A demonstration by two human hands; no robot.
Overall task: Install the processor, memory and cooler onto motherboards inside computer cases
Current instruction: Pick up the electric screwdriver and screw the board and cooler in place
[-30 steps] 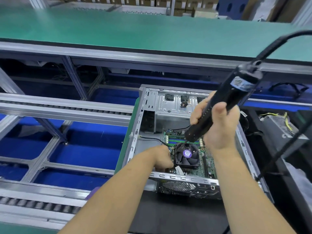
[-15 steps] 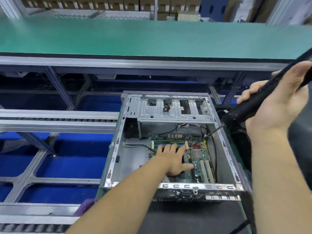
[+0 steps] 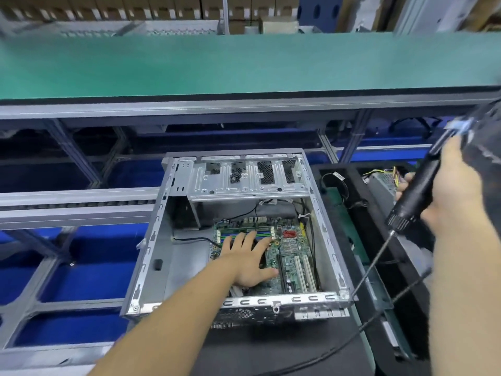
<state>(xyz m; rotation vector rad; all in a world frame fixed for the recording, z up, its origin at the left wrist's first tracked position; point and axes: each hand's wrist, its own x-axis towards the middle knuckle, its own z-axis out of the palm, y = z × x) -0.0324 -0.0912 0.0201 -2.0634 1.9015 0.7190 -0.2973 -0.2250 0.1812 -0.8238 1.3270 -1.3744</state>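
Note:
An open silver computer case [image 3: 151,237] lies flat in front of me with a green motherboard [image 3: 291,251] inside. My left hand [image 3: 248,257] lies flat with spread fingers over the cooler, which it hides almost fully. Memory sticks [image 3: 244,229] sit in slots just beyond its fingertips. My right hand [image 3: 447,196] grips a black electric screwdriver [image 3: 417,191] up at the right, outside the case. The long bit [image 3: 372,264] slants down toward the case's near right corner.
A drive cage [image 3: 244,177] spans the far side of the case. Another unit with yellow wires [image 3: 379,177] sits on the black mat at the right. The screwdriver cord [image 3: 379,313] trails across the mat. A green bench top [image 3: 244,63] runs behind; conveyor rails [image 3: 76,210] lie at the left.
My right hand has swung the screwdriver from above the cooler out to the right of the case. My left hand moved from the cooler's side to lie flat on top of it.

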